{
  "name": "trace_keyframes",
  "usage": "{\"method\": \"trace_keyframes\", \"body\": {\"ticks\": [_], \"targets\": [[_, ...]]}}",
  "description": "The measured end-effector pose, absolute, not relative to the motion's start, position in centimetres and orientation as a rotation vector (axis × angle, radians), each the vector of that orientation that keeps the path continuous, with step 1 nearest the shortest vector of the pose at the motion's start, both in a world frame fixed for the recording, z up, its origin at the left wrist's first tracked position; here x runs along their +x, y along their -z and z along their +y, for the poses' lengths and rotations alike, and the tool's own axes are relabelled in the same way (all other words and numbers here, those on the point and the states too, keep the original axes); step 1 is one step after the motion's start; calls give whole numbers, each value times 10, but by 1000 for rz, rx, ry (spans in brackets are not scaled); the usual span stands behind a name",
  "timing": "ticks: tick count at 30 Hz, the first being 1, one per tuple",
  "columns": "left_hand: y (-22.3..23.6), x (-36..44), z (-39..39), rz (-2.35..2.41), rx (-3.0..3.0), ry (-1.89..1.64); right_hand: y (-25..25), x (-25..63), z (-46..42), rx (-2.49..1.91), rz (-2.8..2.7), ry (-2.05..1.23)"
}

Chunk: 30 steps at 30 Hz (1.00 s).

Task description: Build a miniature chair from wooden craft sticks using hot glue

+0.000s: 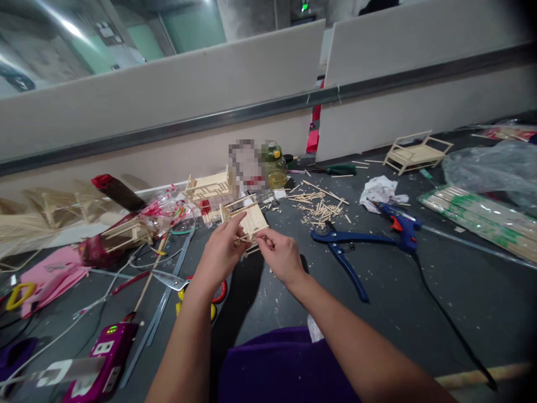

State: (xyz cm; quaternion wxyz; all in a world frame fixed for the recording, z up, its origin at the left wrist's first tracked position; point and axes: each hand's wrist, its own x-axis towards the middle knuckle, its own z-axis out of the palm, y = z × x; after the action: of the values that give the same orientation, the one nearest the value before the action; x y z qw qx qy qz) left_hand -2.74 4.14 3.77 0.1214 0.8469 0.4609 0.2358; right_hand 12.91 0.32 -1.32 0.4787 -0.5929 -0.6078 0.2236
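Observation:
A miniature bench (253, 217) built of thin wooden sticks stands on the dark table between my hands. My left hand (222, 246) is closed around its near left part, with the index finger raised. At its near right edge, the thumb and fingers of my right hand (280, 252) pinch a thin stick along the front; whether that stick is fixed to the bench I cannot tell. My fingers hide part of the bench's front. Just behind it stands a stick panel with a lattice pattern (213, 186).
Cut sticks (323, 210) lie right of the bench. Nearer are a blue cutter (346, 268) and a blue glue gun (405, 226) with a black cord. Scissors (172, 280) lie by my left forearm, and a purple power strip (104, 358) at lower left. Another stick bench (415, 154) stands far right.

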Motion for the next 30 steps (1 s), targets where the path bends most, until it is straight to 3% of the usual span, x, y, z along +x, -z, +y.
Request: {"method": "trace_keyframes", "body": {"ticks": [30], "targets": [[-38, -25, 42, 1390, 2555, -634, 11, 131, 2, -1464, -1544, -625]]}}
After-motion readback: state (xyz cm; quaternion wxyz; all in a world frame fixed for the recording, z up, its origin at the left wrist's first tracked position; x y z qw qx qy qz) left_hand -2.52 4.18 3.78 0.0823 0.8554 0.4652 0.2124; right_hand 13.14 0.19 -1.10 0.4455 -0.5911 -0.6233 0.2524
